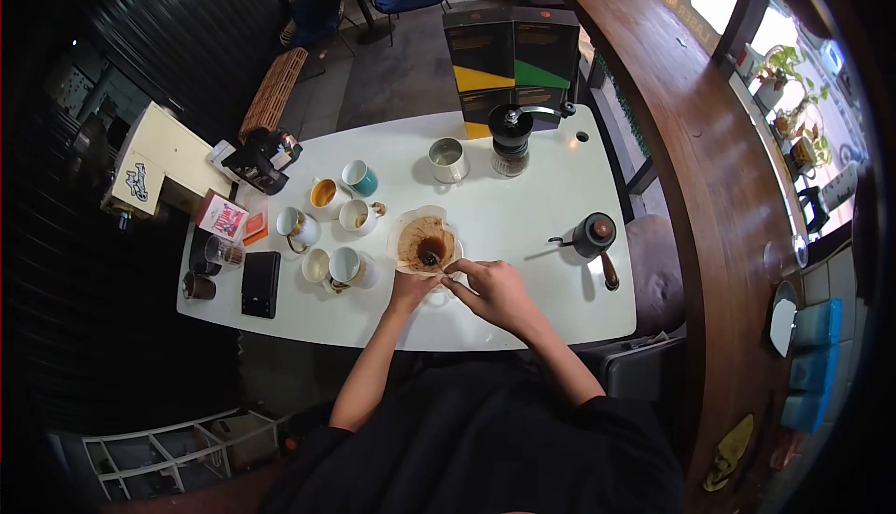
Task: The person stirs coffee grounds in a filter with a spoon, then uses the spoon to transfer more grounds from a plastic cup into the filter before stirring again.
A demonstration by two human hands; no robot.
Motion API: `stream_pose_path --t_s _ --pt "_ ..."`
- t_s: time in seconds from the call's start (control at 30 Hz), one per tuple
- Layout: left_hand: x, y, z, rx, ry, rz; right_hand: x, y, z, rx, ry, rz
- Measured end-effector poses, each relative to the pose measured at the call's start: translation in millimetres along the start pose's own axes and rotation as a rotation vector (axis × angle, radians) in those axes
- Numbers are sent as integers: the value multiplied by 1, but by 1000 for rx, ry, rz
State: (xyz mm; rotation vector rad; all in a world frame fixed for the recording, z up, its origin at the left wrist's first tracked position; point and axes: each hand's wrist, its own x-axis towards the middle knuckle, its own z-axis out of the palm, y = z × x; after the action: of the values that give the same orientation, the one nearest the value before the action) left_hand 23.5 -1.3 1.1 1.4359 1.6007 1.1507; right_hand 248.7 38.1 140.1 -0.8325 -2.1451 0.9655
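Observation:
A paper coffee filter (411,239) with wet brown grounds clinging inside sits over a glass vessel near the table's front edge. Some dark liquid or grounds show at its bottom. At its near rim, the fingers of my right hand (495,292) are pinched on the paper edge. My left hand (413,292) grips the near side of the filter, its fingers partly hidden by the paper. Both hands meet at that edge. Beneath them the glass vessel (441,298) is mostly covered.
Several mugs, including a teal cup (359,178), stand left of the filter. A black scale (261,284) lies farther left. Behind are a metal pitcher (449,161), a hand grinder (511,145) and dark boxes (513,57). A black kettle (595,235) stands at right.

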Motion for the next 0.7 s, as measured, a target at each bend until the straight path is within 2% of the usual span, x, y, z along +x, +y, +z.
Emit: stream_pose_path --t_s 0.1,0.17,0.37,0.5,0.7 --pt "2 6 4 58 83 97 1 4 0 -16 18 -37" --pt "0 18 5 23 81 41 2 3 -2 -38 17 -49" --pt "1 21 9 -27 135 96 2 5 -3 -22 18 -50" --pt "2 16 8 -33 82 82 0 6 -3 -9 30 -48" --pt "1 8 10 -98 122 1 -5 8 3 63 76 -17"
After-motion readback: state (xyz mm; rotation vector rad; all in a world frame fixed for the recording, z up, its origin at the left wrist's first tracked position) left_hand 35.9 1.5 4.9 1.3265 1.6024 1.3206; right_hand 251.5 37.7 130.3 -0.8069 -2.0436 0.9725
